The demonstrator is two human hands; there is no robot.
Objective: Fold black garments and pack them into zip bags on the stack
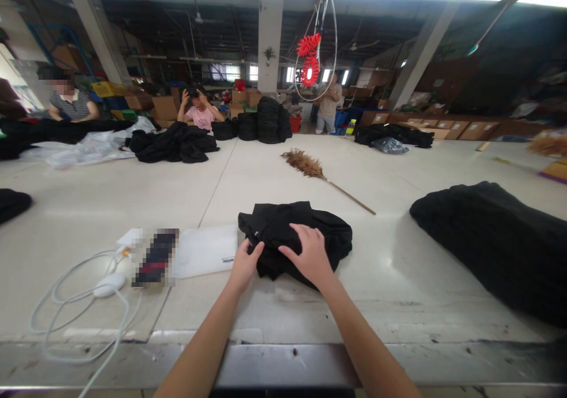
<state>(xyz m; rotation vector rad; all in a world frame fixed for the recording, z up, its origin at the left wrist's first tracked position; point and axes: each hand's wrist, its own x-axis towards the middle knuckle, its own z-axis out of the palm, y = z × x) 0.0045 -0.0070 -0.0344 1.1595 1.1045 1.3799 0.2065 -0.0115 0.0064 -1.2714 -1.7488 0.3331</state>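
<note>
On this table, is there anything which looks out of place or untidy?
Mildly, yes. The white cable lies in loose loops and crosses the table's front edge, where it might get caught. The feather duster lies slantwise beyond the black garment, as if left there. I see no spill.
</note>
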